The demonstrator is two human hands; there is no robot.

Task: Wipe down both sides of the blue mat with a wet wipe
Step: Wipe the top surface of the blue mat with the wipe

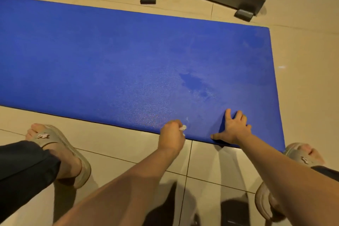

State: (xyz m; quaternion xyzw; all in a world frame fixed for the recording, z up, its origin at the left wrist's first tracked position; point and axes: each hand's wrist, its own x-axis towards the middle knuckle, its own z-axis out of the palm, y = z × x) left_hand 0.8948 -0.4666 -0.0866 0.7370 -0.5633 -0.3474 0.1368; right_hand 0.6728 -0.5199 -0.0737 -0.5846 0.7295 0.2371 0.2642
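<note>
The left hand [172,132] has a tight grip: its fingers curl in and pinch a small, scrunched wet wipe [183,128] at the near edge of the blue mat [110,57]. Just beside it, the right hand [233,130] is spread wide and presses the mat down. The mat lies flat on the tiled floor [302,79]. The wipe is tiny and the mat is big, so it may dry out or tear. If the pressing hand lifts, the mat could slide on the smooth tiles.
</note>
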